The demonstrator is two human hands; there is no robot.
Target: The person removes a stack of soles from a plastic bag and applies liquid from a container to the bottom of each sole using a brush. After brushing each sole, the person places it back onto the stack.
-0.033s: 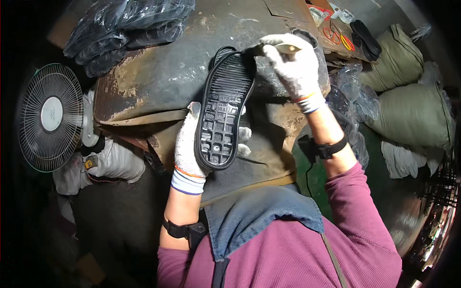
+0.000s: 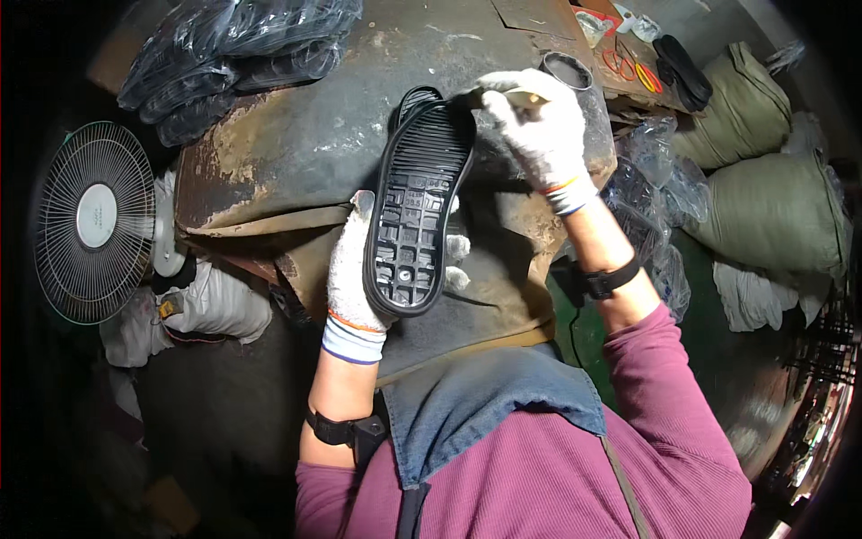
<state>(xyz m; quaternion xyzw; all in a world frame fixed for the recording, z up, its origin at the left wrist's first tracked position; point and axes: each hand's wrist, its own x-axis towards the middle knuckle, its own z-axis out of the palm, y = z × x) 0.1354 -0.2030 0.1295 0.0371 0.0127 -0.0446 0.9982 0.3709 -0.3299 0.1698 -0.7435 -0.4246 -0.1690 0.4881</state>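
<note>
Upright in my gloved left hand [image 2: 352, 260] is a black shoe sole [image 2: 415, 202], its ribbed toe and gridded heel facing up. My thumb lies along its left edge, and fingertips show past the right edge. The curved end of a second black sole [image 2: 418, 97] peeks out behind the toe. My gloved right hand [image 2: 543, 135] is closed on a brush [image 2: 523, 96] with a pale handle. The brush's dark end reaches the toe's right rim; its bristles are hard to make out.
A worn table [image 2: 305, 153] lies beneath, with a round tin [image 2: 567, 70] beyond my right hand. Plastic-wrapped dark bundles [image 2: 242, 54] sit at the far left. A fan [image 2: 96, 220] stands left; scissors [image 2: 633, 67] and green sacks [image 2: 772, 216] are at right.
My right hand and the brush have shifted slightly left and down, uncovering more of the round tin. The sole has barely moved in my left hand.
</note>
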